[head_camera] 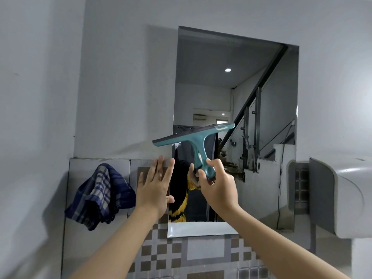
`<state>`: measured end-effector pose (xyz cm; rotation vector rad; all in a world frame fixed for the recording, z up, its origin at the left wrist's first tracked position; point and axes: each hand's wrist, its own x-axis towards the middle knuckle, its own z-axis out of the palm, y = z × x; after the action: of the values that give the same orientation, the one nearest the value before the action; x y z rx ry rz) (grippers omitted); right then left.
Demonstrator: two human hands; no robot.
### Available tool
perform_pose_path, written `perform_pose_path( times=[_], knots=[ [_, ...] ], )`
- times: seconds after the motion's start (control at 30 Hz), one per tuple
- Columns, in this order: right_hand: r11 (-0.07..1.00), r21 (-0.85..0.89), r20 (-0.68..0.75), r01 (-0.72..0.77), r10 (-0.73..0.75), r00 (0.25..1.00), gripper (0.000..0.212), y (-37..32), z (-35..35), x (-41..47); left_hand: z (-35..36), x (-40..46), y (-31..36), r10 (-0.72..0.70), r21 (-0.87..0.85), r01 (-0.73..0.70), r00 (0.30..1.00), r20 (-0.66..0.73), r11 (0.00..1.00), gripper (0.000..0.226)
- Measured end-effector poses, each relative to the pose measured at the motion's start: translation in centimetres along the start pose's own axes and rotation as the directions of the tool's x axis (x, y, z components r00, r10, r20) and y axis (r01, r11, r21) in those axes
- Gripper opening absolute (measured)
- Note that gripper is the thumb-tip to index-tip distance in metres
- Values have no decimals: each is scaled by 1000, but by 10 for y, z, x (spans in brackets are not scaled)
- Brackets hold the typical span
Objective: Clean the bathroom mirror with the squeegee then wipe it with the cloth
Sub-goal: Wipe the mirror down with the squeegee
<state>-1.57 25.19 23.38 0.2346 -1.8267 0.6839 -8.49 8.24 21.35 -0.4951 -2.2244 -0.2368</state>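
1. Grey bathroom wall w/ checked tiles (pixel 161 256) low down; one mirror (pixel 237 93) hangs on it, tall, rising well above both hands.
2. Right hand (pixel 218 190): fingers clamped round the handle end of the teal squeegee (pixel 196 140). Blade sits above the fingers, tilted, right end higher. Blade crosses the mirror's lower-mid part, its left tip poking past the mirror's left edge. Can't tell if the rubber is touching glass or just off it.
3. Left hand (pixel 155 186): fingers spread apart, palm flat toward the wall/mirror's left edge, holding nothing. Looks pressed there, prob. bracing, but contact isn't certain.
4. Cloth (pixel 100 195): one, blue check, hanging bunched on the wall left of the left fingers, near but apart from them. Untouched for now.
5. Step in hand, my read: squeegee stage, cloth wipe not begun. Can't judge how much glass is done; no clear water or streaks visible.
6. Next move prob. needs: level the blade, set the full edge on glass inside the frame, even pressure, straight pull down. Blade tip overhanging left edge should shift right first. Top of mirror is far above the fingers, so a long reach up.
7. Count: 1 mirror, 1 squeegee, 1 cloth, 2 hands. Also 1 white wall unit (pixel 342 198), far right of the right fingers; what it is, not sure.
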Motion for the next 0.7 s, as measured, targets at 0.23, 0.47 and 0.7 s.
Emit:
perform_pose_path(
  times=[0.23, 0.47, 0.7],
  knots=[
    [981, -157, -13, 113, -117, 993, 29, 25, -31, 18, 5, -4, -1, 4, -13, -4, 1000, -22, 1000, 110],
    [948, -219, 24, 229, -230, 973, 30, 60, -63, 35, 8, -9, 2, -38, 10, 38, 999, -16, 999, 104],
    [930, -256, 79, 262, -250, 965, 30, 98, -98, 44, 6, -10, 5, -48, 83, 51, 998, -39, 995, 105]
  ],
)
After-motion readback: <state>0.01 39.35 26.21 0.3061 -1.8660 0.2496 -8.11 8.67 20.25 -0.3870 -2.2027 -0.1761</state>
